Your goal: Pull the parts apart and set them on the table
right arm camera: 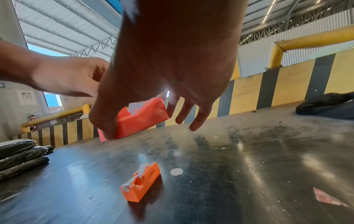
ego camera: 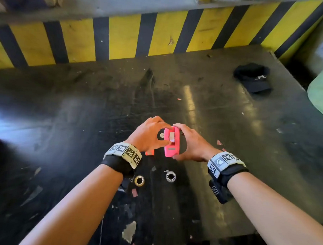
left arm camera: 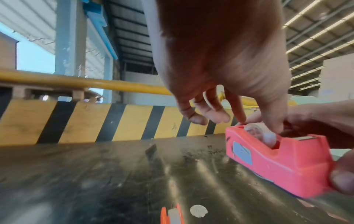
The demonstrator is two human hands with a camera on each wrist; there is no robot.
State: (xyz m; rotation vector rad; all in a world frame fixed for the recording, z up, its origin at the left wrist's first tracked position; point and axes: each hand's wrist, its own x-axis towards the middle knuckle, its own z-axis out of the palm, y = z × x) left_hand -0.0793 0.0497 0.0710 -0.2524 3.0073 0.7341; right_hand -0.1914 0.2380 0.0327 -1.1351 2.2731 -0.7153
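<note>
A pink tape dispenser (ego camera: 171,147) is held above a dark worktop (ego camera: 83,119), its tape slot facing up. My right hand (ego camera: 182,141) grips it endwise, thumb on the near end and fingers on the far end. My left hand (ego camera: 165,134) reaches over from the left. In the left wrist view its thumb and forefinger pinch the clear tape roll (left arm camera: 258,134) seated in the dispenser (left arm camera: 277,160). The right wrist view shows the dispenser (right arm camera: 145,115) tilted under my palm.
A small orange tape dispenser (right arm camera: 141,181) lies on the worktop below my hands, beside a white round sticker (right arm camera: 176,171). Two tape rolls (ego camera: 139,180) (ego camera: 171,176) lie nearer me. A black cap (ego camera: 253,78) sits far right. A yellow-black striped barrier (ego camera: 123,39) closes the back.
</note>
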